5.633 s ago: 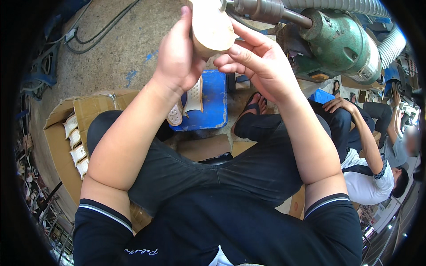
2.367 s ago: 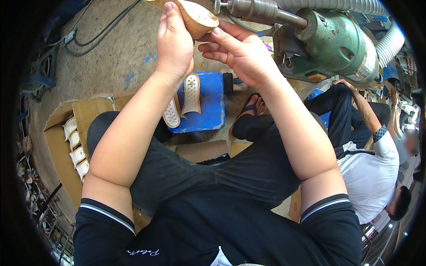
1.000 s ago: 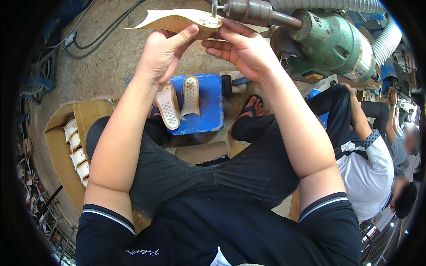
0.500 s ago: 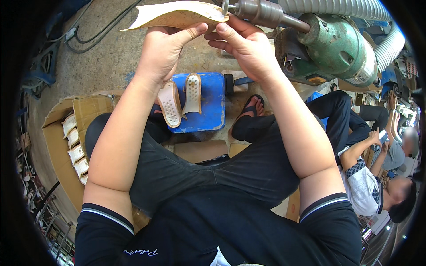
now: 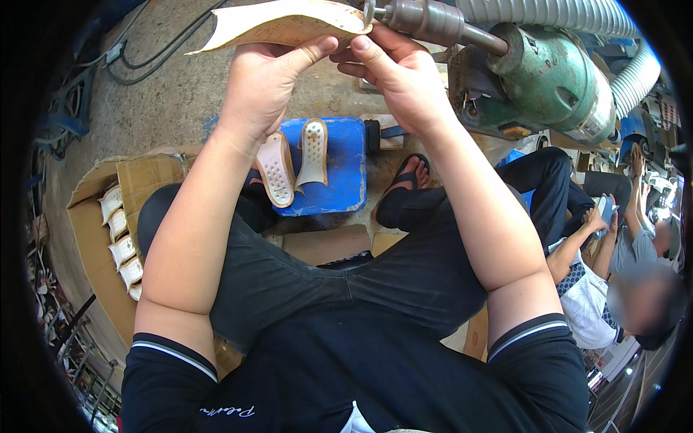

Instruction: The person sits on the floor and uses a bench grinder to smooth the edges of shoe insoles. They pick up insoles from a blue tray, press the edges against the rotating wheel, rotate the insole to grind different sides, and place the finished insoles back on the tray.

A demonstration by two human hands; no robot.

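At the top of the view I hold a long, curved cream-coloured shell piece (image 5: 278, 25) level in both hands. My left hand (image 5: 263, 86) grips its near edge, thumb on the side facing me, fingers mostly hidden behind it. Pinched around the right end is my right hand (image 5: 401, 76), its thumb near my left thumb. That end meets a small round metal tool head (image 5: 369, 11) on the chuck (image 5: 426, 22) of a green motor machine (image 5: 548, 79). Whether the head touches the piece's inner face, I cannot tell.
Two perforated cream shell pieces (image 5: 275, 169) lie on a blue stool (image 5: 343, 173) between my knees. At left, a cardboard box (image 5: 94, 216) holds several similar pieces (image 5: 123, 249). Grey ribbed hose (image 5: 548, 11) passes behind the machine. A co-worker (image 5: 577, 281) sits at right. Cables (image 5: 162, 54) cross the floor.
The shell piece's left end has shifted slightly left and down; both hands keep nearly the same hold. The co-worker at right has leaned and moved their hands.
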